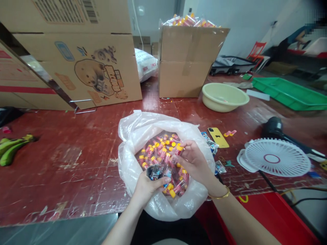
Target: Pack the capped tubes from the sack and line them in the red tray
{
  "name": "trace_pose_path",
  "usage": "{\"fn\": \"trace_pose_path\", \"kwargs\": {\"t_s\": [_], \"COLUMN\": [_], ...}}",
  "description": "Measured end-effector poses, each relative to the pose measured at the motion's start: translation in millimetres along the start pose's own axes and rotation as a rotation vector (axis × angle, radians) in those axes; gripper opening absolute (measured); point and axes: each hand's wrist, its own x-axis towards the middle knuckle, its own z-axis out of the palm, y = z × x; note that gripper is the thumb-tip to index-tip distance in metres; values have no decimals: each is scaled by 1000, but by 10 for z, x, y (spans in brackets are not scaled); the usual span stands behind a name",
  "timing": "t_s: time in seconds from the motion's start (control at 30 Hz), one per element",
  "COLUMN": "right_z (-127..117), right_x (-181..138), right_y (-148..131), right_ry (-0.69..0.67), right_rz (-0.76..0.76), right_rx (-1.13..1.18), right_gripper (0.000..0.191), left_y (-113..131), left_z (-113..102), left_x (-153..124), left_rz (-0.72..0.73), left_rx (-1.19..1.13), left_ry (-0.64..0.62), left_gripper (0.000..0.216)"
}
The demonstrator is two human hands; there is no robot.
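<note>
My left hand (pixel 147 186) curls around a few small dark packets (pixel 156 173), thumb across them, while my right hand (pixel 192 158) pinches a yellow-capped bottle (pixel 179 148) between thumb and fingertips, over the heaped bottles (pixel 151 151). These are small and pinkish red with bright yellow caps, jumbled at every angle inside a white plastic bag (pixel 129 146), its crumpled mouth spread wide. It sits at the near edge of the table (pixel 84 149), whose glossy brownish-red top is scuffed through in pale patches. Right of the bag lie a yellow phone (pixel 218 137) and a round white grille (pixel 293 154); well off left, green bananas (pixel 15 149). Farther back stand a pale yellow basin (pixel 222 106), a large printed carton (pixel 61 78) and a plain cardboard box (pixel 185 78), yellow caps showing over its top. Beyond, the room has grey walls (pixel 230 23), an orange chair (pixel 256 51) and a person (pixel 296 38) leaning at far right.
</note>
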Motion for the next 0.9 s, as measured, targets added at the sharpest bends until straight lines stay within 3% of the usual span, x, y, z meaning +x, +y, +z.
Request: {"fn": "trace_pose_path", "kwargs": {"t_s": [0.1,0.23,0.4,0.57,0.77,0.83,0.9], "right_z": [61,69,30,-34,-60,-23,30], "right_x": [-22,-21,-65,-109,-173,-234,-297], "right_y": [43,118,148,191,196,185,189], "right_ry": [-56,-109,-45,7,-76,-159,-193], "right_rz": [5,120,222,295,176,134,128], "right_rx": [-26,94,161,316,65,-93,-204], "right_gripper": [31,31,31,37,30,47,78], "left_y": [-6,-24,-35,-13,25,45,64], "left_z": [30,65,161,265,335,362,382], "left_x": [11,-2,-9,15,62,89,115], "left_rz": [19,44,-125,-165,-186,-167,-163], "left_rx": [10,-83,-249,-356,-457,-486,-461], "left_ry": [-14,-114,-179,-206,-194,-185,-176], "left_gripper": [43,40,41,40,32,32,34]}}
